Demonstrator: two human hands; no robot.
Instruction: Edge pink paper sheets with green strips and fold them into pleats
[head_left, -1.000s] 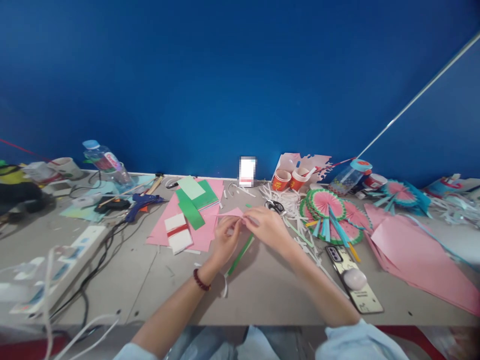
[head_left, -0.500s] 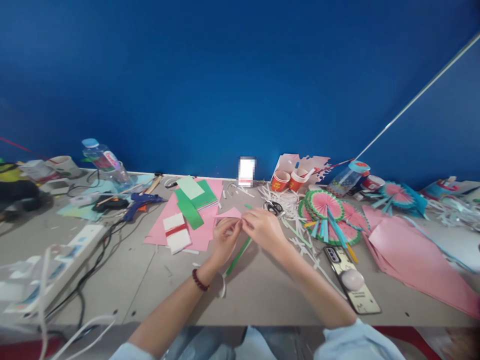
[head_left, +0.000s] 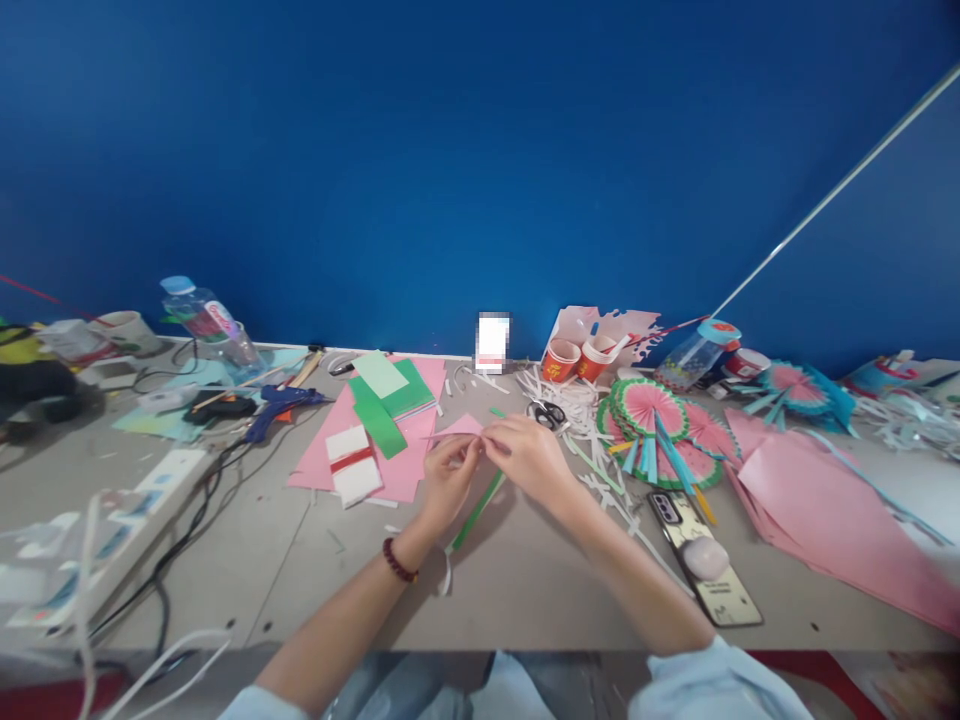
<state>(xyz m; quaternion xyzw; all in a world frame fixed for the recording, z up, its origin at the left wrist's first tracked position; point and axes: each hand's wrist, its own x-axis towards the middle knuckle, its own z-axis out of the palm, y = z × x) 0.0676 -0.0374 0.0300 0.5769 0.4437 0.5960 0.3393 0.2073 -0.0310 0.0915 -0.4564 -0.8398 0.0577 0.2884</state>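
We find both hands meeting over the middle of the table (head_left: 322, 590), working a small piece of pink paper (head_left: 461, 426) at the fingertips. The left hand (head_left: 450, 480) pinches it from below, thumb against bent fingers; the right hand (head_left: 529, 455) grips its near edge with the fingertips, close against those of the left. How the paper is folded where the fingers cover it we cannot tell. Compared with half a second ago, we note one small change: the paper's free end, pointing left, has tipped and now shows as a thinner sliver, where a broader face showed before. The hands have scarcely shifted and neither has let go. We take this to mean that the piece is being turned or creased in place, by fine finger movement only. The surrounding items lie as they did: a green strip (head_left: 477, 515) slants on the table below the hands, a white bundle with a red band (head_left: 356, 483) rests on large pink sheets (head_left: 315, 468) left of the left hand, and the scissors (head_left: 546, 415) lie just beyond the right hand, beside white paper shreds (head_left: 581, 405).
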